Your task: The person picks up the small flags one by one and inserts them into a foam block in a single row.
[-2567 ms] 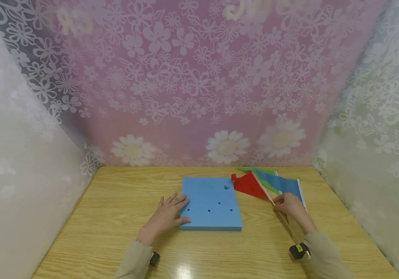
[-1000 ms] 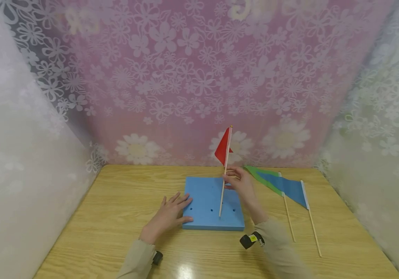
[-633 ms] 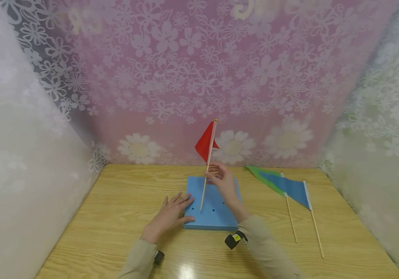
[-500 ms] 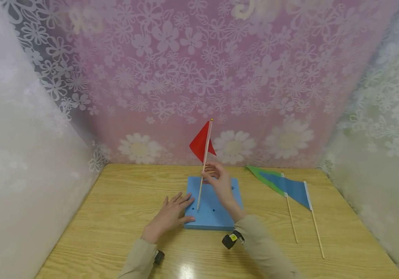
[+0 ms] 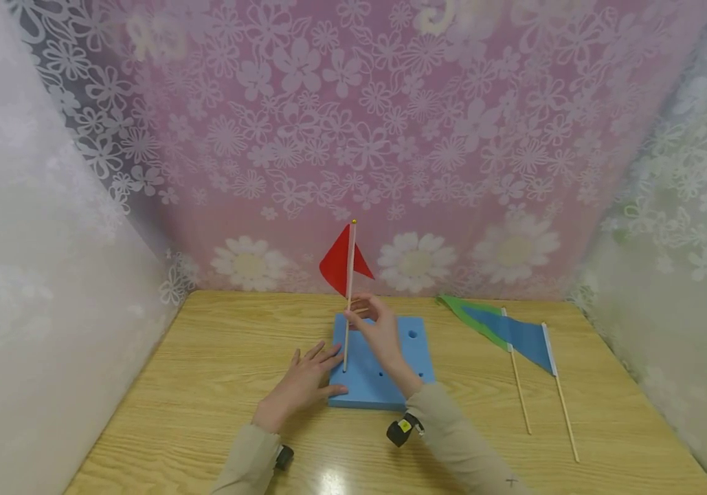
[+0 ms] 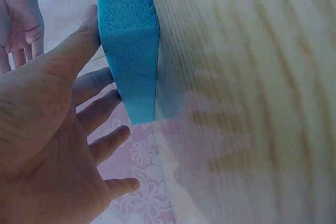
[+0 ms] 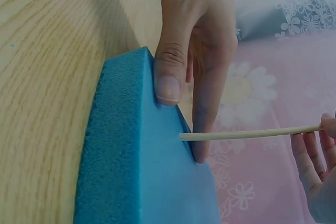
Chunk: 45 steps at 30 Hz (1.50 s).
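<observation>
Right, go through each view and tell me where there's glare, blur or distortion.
Head view: a bright glare spot on the table near the front edge, wide-angle bending of the curtain walls, top of the backdrop hazy. Left wrist view: wood grain smeared and soft, the left hand close and large, the foam block sharp. Right wrist view: foam and the flag stick sharp, background flowers soft.

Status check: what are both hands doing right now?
Left hand flat, steadying blue foam block. Right hand pinching red flag on wooden stick, stick tip in block. Nothing obstructing.
</observation>
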Tool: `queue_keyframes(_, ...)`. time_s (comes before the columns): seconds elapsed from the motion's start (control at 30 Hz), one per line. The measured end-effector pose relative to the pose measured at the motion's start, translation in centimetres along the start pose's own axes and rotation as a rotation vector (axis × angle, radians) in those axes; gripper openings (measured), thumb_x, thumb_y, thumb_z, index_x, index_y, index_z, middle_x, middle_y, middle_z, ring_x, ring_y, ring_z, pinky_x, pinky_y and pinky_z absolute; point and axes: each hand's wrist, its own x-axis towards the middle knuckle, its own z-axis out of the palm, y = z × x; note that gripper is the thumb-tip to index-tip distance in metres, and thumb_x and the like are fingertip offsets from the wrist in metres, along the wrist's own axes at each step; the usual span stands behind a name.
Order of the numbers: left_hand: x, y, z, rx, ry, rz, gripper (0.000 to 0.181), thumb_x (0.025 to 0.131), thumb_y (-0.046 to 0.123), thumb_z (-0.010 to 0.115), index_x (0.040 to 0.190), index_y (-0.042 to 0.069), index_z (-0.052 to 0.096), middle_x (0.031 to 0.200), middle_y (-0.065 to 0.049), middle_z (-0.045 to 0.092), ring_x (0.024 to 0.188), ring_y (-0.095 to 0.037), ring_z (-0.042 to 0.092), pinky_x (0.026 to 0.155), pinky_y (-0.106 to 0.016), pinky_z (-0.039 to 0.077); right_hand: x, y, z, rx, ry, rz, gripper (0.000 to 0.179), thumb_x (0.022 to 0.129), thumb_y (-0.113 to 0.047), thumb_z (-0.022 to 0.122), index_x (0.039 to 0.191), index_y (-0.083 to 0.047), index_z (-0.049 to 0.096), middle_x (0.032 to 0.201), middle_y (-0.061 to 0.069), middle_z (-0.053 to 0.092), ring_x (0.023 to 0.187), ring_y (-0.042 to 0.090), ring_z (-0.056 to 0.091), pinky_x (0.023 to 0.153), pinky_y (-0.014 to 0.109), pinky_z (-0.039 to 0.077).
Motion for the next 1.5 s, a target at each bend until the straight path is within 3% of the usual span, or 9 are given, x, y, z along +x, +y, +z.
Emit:
queue_keyframes(0.3,0.0,0.1,0.2,0.003,0.003,-0.006,0.072,0.092,0.047,0.071,0.150,0.010,0.052,0.159,-0.011,0.041,0.150,-0.044,0.025,0.111,-0.078,0.016,-0.9,-0.1,0.4,-0.041,-0.008,0.006,0.029,0.091,0.002,0.073,0.118,0.010,0.065,0.103,0.029,0.069,0.087,0.047,0.066,0.075,0.050,0.060)
queue_keyframes(0.63,-0.1,0.0,0.2,-0.017,0.015,-0.001,0.071,0.092,0.047,0.071,0.149,0.009,0.053,0.159,-0.011,0.042,0.150,-0.043,0.025,0.111,-0.078,0.015,-1.4,0.2,0.6,-0.099,-0.062,-0.006,0.026,0.090,0.003,0.074,0.115,0.005,0.067,0.102,0.025,0.068,0.087,0.046,0.068,0.072,0.040,0.062)
queue_keyframes(0.97,0.0,-0.2,0.3,0.003,0.020,-0.001,0.071,0.092,0.048,0.071,0.149,0.010,0.053,0.159,-0.009,0.043,0.150,-0.043,0.027,0.110,-0.079,0.017,-1.7,0.1,0.7,-0.158,-0.060,-0.023,0.027,0.089,0.002,0.075,0.115,0.003,0.066,0.100,0.023,0.069,0.087,0.042,0.070,0.071,0.040,0.062)
queue_keyframes(1.5,0.1,-0.2,0.2,-0.006,0.014,0.002,0.071,0.092,0.047,0.072,0.149,0.009,0.053,0.158,-0.011,0.043,0.150,-0.043,0.027,0.109,-0.079,0.017,-1.6,0.3,0.2,-0.098,-0.088,0.033,0.027,0.088,0.002,0.076,0.113,0.007,0.068,0.102,0.024,0.072,0.091,0.045,0.070,0.074,0.034,0.062)
